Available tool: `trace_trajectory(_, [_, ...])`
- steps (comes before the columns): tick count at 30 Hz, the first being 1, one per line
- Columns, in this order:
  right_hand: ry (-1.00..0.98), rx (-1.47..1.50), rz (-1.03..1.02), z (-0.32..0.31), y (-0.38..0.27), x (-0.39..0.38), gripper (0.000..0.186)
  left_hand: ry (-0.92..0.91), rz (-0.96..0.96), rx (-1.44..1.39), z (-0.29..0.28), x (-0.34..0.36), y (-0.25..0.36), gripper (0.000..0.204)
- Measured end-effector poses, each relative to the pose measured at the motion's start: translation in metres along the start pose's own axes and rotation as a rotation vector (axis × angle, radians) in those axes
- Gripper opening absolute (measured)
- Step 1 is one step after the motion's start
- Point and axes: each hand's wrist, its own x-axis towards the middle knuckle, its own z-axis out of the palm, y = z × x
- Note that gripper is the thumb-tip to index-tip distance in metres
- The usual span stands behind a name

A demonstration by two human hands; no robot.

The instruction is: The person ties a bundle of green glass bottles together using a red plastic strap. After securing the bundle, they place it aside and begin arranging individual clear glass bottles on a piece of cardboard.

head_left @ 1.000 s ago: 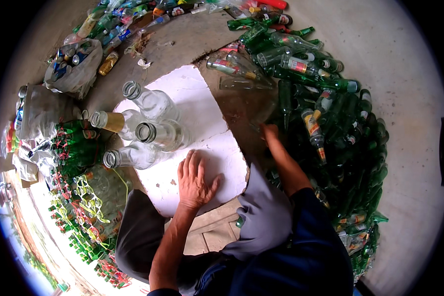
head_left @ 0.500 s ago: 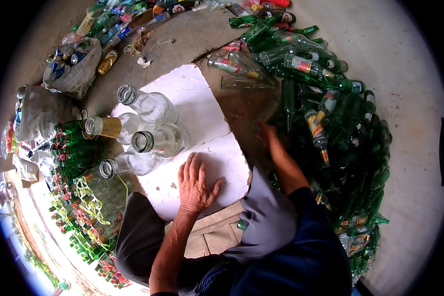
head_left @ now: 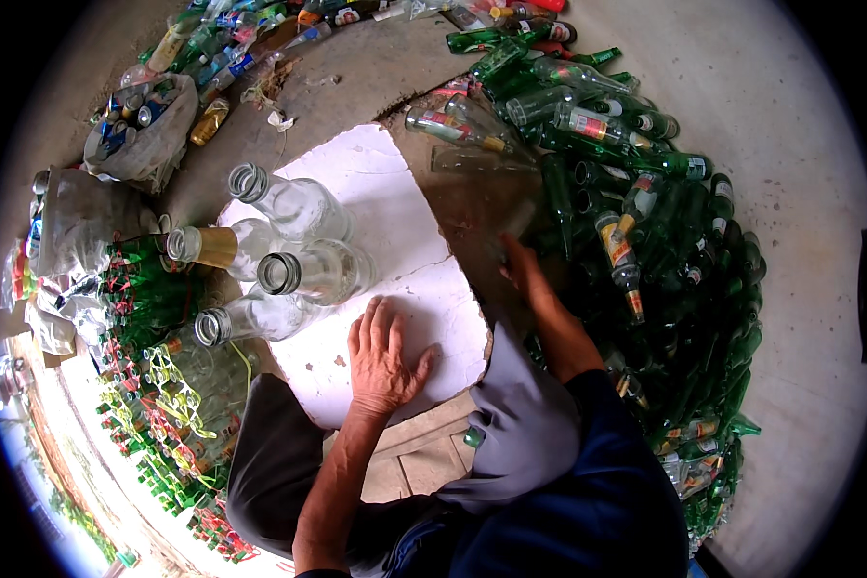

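My left hand point(head_left: 385, 361) lies flat on a white board point(head_left: 395, 207) in front of me, fingers forward and thumb apart, with nothing in it. Beyond its fingertips a group of clear glass bottles stands on the board's left part; one bottle has a tan band point(head_left: 219, 248) round its neck. To the right of the board, my right hand point(head_left: 520, 265) reaches low beside a heap of bottles. Its fingers are dim and blurred, so whether they hold anything does not show. A dark green bottle point(head_left: 557, 197) lies at the heap's edge, close to that hand.
Green and clear bottles, some labelled point(head_left: 618, 252), pile up along my right side. On the left stand bundled green bottles point(head_left: 154, 284) with red and yellow ties. A bag of cans point(head_left: 154, 144) sits at the far left, near scattered plastic bottles point(head_left: 169, 46).
The dark green bottle at the heap's edge has tilted and shifted slightly left. My right hand has moved only a little; my left hand and the standing bottles have stayed in place.
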Motion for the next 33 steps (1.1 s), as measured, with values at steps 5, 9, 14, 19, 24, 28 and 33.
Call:
trace_trajectory(5, [-0.047, 0.02, 0.048, 0.003, 0.018, -0.012, 0.033, 0.0, -0.011, -0.002, 0.001, -0.001, -0.001, 0.072])
trace_trajectory(9, [-0.096, -0.117, 0.118, -0.001, 0.053, -0.001, 0.037, -0.001, -0.008, -0.01, 0.001, 0.0, 0.001, 0.072])
trace_trajectory(14, [-0.026, -0.182, 0.024, 0.01, 0.079, 0.01, 0.041, -0.009, -0.019, -0.004, -0.001, 0.0, 0.001, 0.072])
trace_trajectory(19, [0.005, -0.245, -0.267, 0.0, 0.06, 0.038, 0.035, -0.006, -0.008, -0.014, 0.003, 0.0, -0.001, 0.073])
trace_trajectory(24, [0.032, -0.2, -0.092, 0.016, 0.013, 0.036, 0.039, -0.009, -0.009, -0.008, 0.002, 0.0, -0.001, 0.074])
trace_trajectory(28, [-0.051, -0.157, -0.039, 0.021, 0.001, 0.025, 0.042, 0.0, -0.01, -0.002, 0.003, -0.003, -0.002, 0.073])
trace_trajectory(33, [0.025, -0.064, -0.146, 0.01, 0.011, 0.021, 0.036, 0.011, 0.003, -0.015, 0.001, -0.001, -0.001, 0.071])
